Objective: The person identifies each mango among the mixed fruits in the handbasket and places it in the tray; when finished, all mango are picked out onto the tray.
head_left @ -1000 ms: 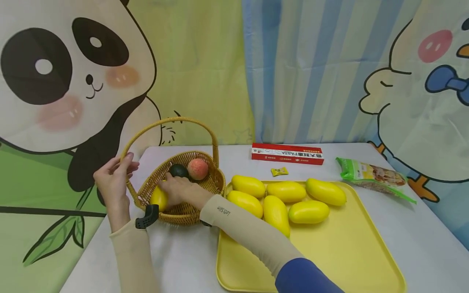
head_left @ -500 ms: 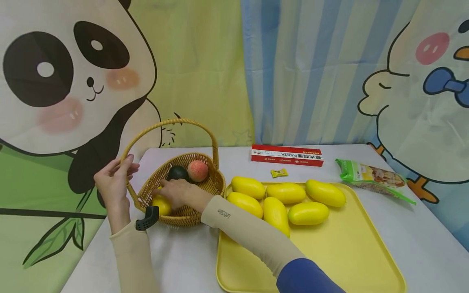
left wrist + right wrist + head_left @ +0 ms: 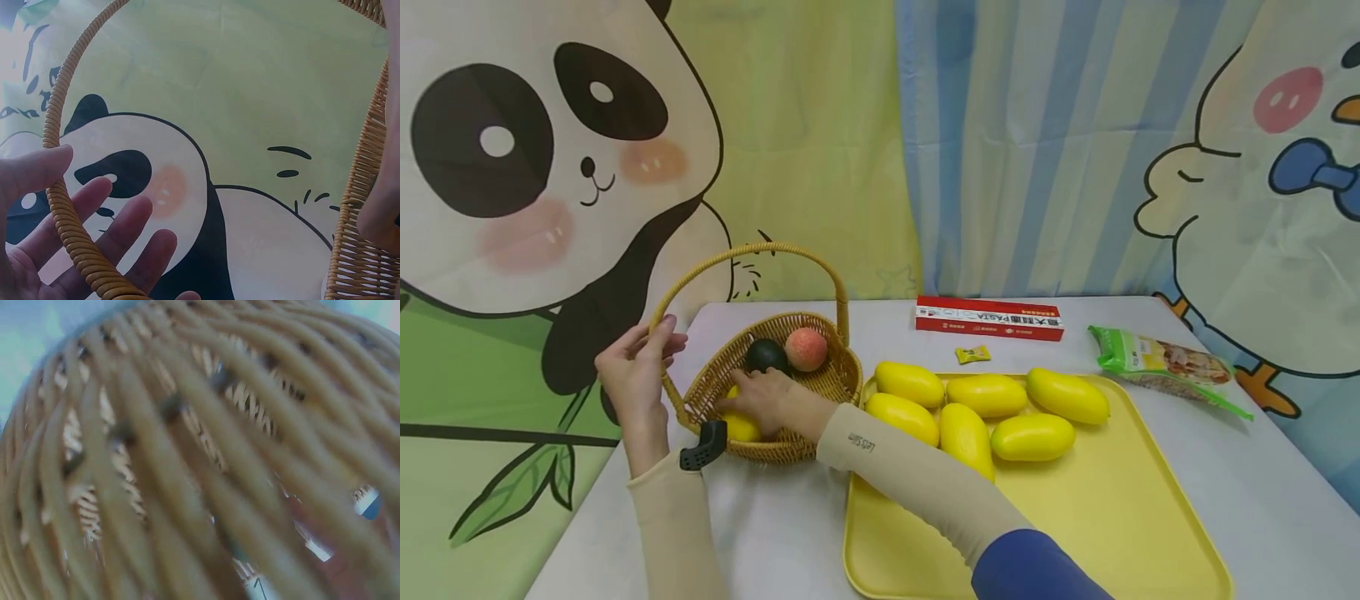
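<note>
A wicker basket [image 3: 820,383] with a tall hooped handle [image 3: 760,247] stands on the left of the table. My left hand [image 3: 640,362] holds the left side of that handle; in the left wrist view the handle [image 3: 69,228] runs between thumb and fingers. Down inside the basket, my right hand [image 3: 775,404] grips a yellow mango [image 3: 741,427], partly hidden by the fingers. Behind it lie a dark green round fruit [image 3: 766,355] and a pink peach [image 3: 807,348]. Blurred basket weave [image 3: 175,450] fills the right wrist view and hides the right hand's grip.
Several yellow mangoes [image 3: 1032,437] lie on a yellow tray [image 3: 1120,517] right of the basket, under the right forearm. Behind the tray are a red pasta box [image 3: 988,319] and a small yellow packet [image 3: 973,354]. A green food bag [image 3: 1165,364] lies at the right.
The mango under my right hand has turned and shifted slightly right and lower inside the basket, the hand moving with it. My left hand stays on the handle.
</note>
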`<state>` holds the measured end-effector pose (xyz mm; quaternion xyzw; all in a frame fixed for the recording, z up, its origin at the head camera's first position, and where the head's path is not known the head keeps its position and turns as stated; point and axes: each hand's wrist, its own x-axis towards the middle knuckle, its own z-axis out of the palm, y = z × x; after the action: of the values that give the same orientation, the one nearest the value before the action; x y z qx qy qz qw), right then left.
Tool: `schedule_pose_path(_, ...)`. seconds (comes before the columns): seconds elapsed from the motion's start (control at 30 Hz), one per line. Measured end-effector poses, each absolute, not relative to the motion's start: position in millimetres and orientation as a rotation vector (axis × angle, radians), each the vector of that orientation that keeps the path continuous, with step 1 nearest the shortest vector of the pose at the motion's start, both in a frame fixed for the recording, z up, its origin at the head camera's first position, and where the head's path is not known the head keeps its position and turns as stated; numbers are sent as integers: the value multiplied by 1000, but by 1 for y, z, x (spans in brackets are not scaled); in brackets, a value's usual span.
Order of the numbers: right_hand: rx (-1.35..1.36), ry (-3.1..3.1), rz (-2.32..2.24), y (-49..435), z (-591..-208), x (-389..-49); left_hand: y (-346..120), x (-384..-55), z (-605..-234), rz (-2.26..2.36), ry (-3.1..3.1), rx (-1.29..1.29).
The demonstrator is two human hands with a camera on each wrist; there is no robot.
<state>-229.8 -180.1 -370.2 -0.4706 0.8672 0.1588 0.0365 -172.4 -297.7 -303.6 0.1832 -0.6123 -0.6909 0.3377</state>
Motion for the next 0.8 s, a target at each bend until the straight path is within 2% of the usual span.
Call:
schedule_pose_path(0.53,-1543,2620,690,-169,-368,-232,-299,-173,-304,-1782,-1603,475)
schedule_pose_path(0.8,-1615,2631,511,-165,-368,-240,-299,-172,-306,-1766,-1609,466)
